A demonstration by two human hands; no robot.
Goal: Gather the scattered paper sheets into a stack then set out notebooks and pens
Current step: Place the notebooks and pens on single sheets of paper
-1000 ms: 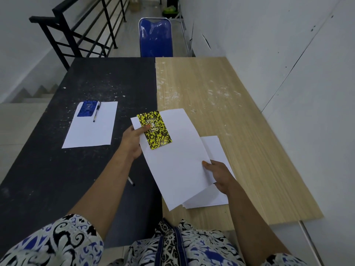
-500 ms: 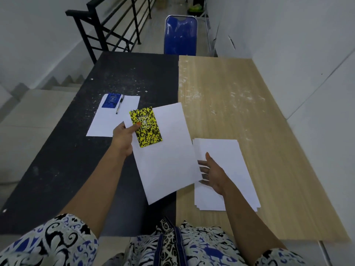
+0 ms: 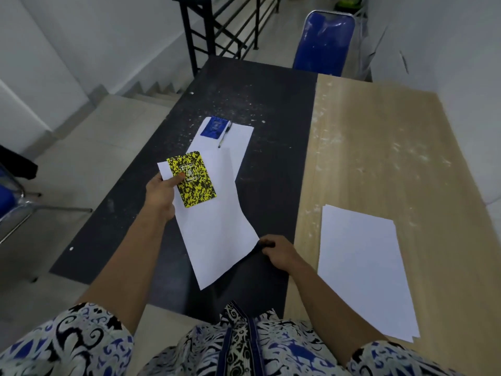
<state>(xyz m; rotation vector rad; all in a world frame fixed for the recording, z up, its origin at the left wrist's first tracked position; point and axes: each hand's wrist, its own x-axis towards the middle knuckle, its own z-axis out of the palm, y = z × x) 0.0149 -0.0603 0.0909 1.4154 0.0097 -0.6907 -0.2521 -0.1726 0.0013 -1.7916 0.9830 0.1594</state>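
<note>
My left hand (image 3: 160, 195) grips a yellow-and-black notebook (image 3: 193, 179) together with a single white sheet (image 3: 217, 226), both held above the black table (image 3: 260, 104). My right hand (image 3: 278, 253) is at the sheet's lower right corner, low over the black table. Its fingers are curled, and I cannot see what they hold, if anything. A stack of white sheets (image 3: 363, 270) lies on the wooden table (image 3: 379, 147) to the right. Farther off on the black table, a blue notebook (image 3: 214, 127) and a pen (image 3: 224, 134) rest on another white sheet (image 3: 238, 142).
A blue chair (image 3: 324, 42) stands at the tables' far end. A black railing (image 3: 217, 28) and stairs going down are at the far left. Another chair's metal frame (image 3: 16, 213) shows at the left edge. A white wall runs along the right.
My right hand left the stack on the wooden table and moved left to the held sheet's corner, fingers now curled. My left hand carried the sheet and yellow notebook leftward over the black table.
</note>
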